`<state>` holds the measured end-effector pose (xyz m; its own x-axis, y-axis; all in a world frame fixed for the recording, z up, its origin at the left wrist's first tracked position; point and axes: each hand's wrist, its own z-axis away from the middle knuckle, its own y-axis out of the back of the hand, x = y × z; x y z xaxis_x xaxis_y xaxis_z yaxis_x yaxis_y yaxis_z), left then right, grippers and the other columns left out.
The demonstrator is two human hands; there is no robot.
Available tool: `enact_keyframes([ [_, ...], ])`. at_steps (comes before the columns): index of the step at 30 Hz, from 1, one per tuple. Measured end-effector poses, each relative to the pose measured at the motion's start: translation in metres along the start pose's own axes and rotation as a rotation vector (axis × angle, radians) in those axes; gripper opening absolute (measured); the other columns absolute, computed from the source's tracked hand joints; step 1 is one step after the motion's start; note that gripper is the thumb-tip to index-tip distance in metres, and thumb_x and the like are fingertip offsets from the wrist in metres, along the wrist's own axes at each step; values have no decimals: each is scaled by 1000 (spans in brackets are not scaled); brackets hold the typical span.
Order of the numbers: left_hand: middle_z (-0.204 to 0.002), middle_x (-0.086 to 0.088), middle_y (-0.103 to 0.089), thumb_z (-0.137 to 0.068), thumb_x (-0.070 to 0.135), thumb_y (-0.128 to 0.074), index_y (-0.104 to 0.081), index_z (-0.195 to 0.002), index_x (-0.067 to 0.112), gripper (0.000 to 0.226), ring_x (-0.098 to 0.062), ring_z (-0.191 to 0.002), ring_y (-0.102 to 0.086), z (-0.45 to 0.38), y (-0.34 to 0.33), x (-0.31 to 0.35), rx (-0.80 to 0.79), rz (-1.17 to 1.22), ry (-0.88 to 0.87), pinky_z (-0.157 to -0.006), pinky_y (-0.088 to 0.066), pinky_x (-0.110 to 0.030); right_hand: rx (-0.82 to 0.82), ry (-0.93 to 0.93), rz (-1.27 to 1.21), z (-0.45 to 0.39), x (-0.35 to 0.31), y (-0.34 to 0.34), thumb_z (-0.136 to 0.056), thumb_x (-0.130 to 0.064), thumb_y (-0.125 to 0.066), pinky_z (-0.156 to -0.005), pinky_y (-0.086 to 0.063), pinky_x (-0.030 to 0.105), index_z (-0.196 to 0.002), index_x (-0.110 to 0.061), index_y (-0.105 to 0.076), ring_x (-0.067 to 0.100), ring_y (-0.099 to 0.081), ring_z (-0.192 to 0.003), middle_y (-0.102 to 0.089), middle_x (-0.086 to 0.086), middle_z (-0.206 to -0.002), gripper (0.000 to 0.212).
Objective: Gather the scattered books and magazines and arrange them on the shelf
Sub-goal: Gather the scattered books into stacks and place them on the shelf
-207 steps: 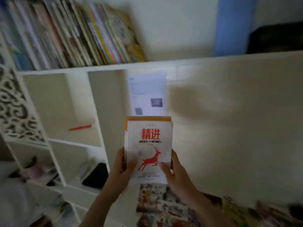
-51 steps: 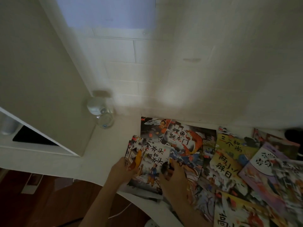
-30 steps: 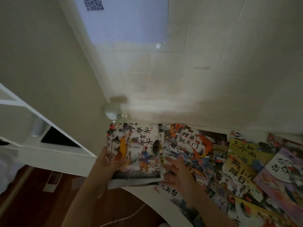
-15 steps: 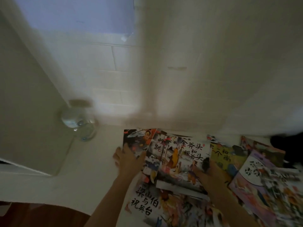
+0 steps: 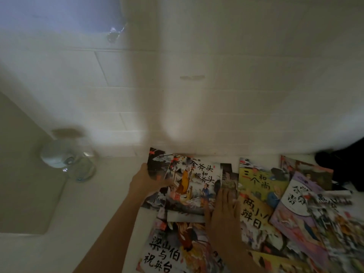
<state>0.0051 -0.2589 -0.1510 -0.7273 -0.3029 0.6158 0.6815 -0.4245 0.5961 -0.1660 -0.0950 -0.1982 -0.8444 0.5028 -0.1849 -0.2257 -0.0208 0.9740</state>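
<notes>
- Where the white tabletop (image 5: 82, 223) meets the wall, the picture book (image 5: 194, 186) lies on the heap of other books (image 5: 275, 209), near the table's back edge, long axis running from the near edge toward the wall, title upright to the person.
- Left hand (image 5: 146, 182) clasps its left edge, thumb on the cover.
- Right hand (image 5: 222, 209) lies flat with fingers spread on its right edge; whether it grips I cannot tell.
- Books at right are blurred and cut off; a glass jar (image 5: 69, 156) by the table's left side is smeared.

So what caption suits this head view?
Both hands, left and right, gather a picture book from scattered books.
</notes>
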Motion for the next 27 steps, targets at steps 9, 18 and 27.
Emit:
enact_keyframes([
  [9, -108, -5, -68, -62, 22, -90, -58, -109, 16, 58, -22, -94, -64, 9, 14, -42, 41, 269, 59, -90, -53, -39, -74, 158, -195, -4, -72, -2, -95, -64, -10, -114, -18, 43, -143, -7, -43, 27, -38, -139, -43, 10, -148, 81],
  [18, -107, 1, -73, -70, 2, -80, -59, -121, 20, 58, -17, -98, -70, 51, 53, -67, 14, 676, -149, -84, -56, -39, -308, 98, -930, -30, -58, 43, -69, -69, -63, -93, -48, 23, -138, -29, -41, 9, -58, -113, -60, -14, -123, 83],
  [27, -115, 5, -69, -70, 8, -83, -50, -123, 31, 67, -16, -105, -67, 61, 40, -75, -56, 753, -168, -87, -55, -38, -446, 16, -1122, -16, -86, 23, -84, -31, -71, -99, -49, 46, -114, -24, -60, 20, -61, -111, -66, -4, -117, 32],
])
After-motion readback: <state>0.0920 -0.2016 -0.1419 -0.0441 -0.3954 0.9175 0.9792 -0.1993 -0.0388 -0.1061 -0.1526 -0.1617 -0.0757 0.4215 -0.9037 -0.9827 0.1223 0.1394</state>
